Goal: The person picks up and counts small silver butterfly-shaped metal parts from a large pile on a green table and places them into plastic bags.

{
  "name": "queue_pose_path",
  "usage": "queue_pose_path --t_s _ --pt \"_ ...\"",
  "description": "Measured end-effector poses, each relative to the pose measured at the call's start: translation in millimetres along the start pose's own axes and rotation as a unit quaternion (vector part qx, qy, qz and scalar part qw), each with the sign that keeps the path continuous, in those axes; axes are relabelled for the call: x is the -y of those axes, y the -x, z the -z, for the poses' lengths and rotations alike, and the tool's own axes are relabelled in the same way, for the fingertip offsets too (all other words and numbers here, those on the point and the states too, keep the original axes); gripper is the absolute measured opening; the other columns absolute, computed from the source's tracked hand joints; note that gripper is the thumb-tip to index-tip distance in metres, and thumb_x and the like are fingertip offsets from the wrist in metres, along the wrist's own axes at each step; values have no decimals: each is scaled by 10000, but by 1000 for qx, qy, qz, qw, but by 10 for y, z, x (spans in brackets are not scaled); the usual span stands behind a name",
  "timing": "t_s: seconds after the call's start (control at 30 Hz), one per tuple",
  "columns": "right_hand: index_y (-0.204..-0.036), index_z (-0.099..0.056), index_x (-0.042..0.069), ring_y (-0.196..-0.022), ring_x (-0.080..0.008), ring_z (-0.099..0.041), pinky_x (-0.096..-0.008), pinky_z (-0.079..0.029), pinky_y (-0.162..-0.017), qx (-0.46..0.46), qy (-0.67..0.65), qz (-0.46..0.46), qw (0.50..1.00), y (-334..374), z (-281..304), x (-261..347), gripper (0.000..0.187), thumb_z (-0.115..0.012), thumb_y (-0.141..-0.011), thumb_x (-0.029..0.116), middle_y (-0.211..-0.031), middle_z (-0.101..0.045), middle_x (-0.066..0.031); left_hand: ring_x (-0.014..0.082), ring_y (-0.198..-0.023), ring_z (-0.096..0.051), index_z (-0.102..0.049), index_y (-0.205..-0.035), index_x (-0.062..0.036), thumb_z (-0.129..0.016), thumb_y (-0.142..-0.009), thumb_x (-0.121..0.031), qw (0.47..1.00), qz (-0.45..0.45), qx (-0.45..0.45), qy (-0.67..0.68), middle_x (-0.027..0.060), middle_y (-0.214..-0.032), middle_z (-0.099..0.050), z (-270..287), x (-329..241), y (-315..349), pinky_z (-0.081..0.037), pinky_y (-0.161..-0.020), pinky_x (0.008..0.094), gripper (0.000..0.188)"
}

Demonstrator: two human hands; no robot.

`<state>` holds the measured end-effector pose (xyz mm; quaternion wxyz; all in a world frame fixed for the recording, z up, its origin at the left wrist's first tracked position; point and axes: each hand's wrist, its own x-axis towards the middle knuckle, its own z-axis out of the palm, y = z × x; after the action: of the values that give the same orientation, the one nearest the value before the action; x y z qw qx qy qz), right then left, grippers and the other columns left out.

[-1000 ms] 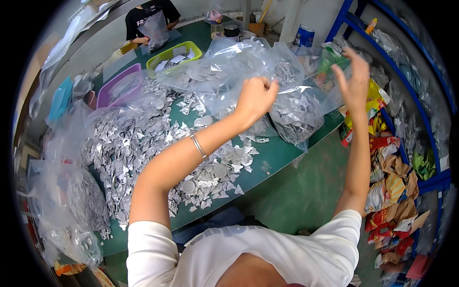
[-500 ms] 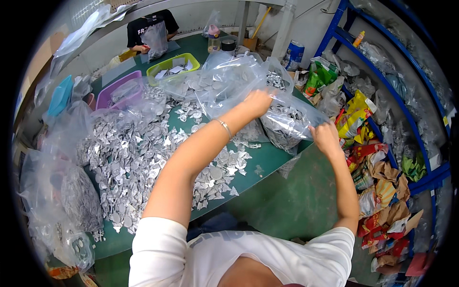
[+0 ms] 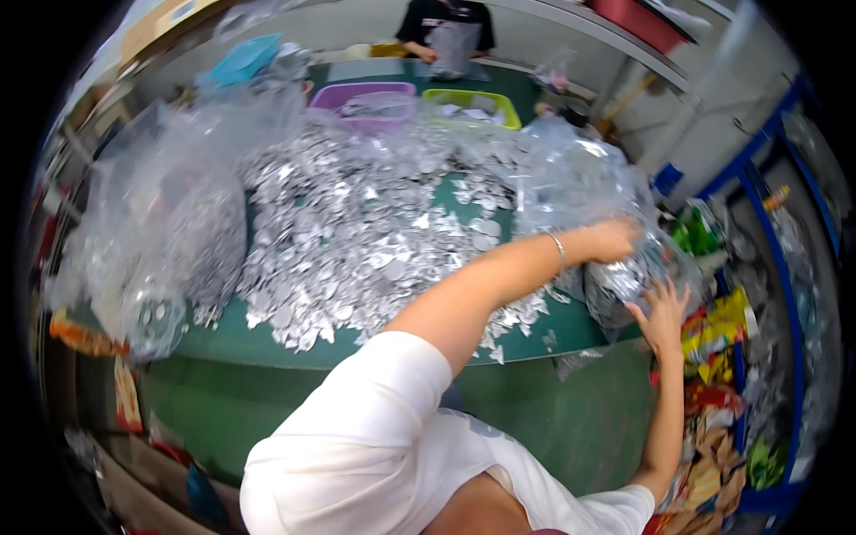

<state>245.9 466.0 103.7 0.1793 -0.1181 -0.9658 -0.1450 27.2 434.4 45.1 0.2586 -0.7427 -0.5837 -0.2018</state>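
A clear plastic bag (image 3: pixel 615 290) full of silvery metal pieces stands at the right end of the green table (image 3: pixel 214 343). My left hand (image 3: pixel 613 241), somewhat blurred, is curled closed on the plastic at the top of this bag. Against its right side is my right hand (image 3: pixel 662 314), open with the fingers spread. Behind and left of my left hand lies more crumpled clear plastic sheeting (image 3: pixel 571 169). A wide heap of flat silvery metal pieces (image 3: pixel 383 259) covers the middle of the table, left of my left forearm.
Another large clear bag of metal pieces (image 3: pixel 209 236) stands at the left end. A purple bin (image 3: pixel 406 89) and a lime-green bin (image 3: pixel 510 114) sit at the back. Across the table a person (image 3: pixel 486 31) handles a plastic bag. Blue shelving (image 3: pixel 753 201) and packed bags line the right.
The view has swung right. My right hand has let go of the stretched plastic and spread its fingers against the bag. The bag's mouth is no longer pulled taut between my hands.
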Motion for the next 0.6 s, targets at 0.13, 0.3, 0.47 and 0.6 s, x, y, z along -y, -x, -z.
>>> queue_pose_path --t_s 0.13,0.3,0.47,0.6 --pt "-937 -580 24 -1081 -308 -473 -493 -266 -990 -67 -29 23 997 -70 13 143 246 -617 -777 207 -1042 -563 -108 311 -942 -540 -618 -884 -51 -583 -699 -119 988 -97 -85 85 139 -960 -564 402 -279 82 -436 -843 387 200" --pt "-950 -579 29 -1022 -292 -505 -444 -325 -920 -306 -66 13 950 -79 93 896 193 -573 -758 11 -1035 -562 -117 302 -927 -540 -595 -926 -56 -599 -684 -79 943 72 -241 217 121 -941 -559 1079 -806 802 -433 -819 383 244" --pt "-1015 -557 -5 -1054 -337 -483 -413 -347 -918 -66 -463 90 879 -45 -314 1896 265 -583 -753 26 -1079 -549 -158 315 -1010 -515 -570 -1049 -76 -610 -737 -91 928 271 -172 188 121 -1064 -548 1657 -1034 2185 -397 -869 399 315" --pt "-1212 -443 -3 -1161 -374 -396 -417 -300 -968 39 -481 191 855 -376 -799 2688 565 -672 -745 218 -1232 -442 -216 393 -1214 -337 -462 -1234 -89 -632 -778 -297 840 537 52 -53 160 -1311 -379 1861 -1024 3249 -269 -944 585 529"
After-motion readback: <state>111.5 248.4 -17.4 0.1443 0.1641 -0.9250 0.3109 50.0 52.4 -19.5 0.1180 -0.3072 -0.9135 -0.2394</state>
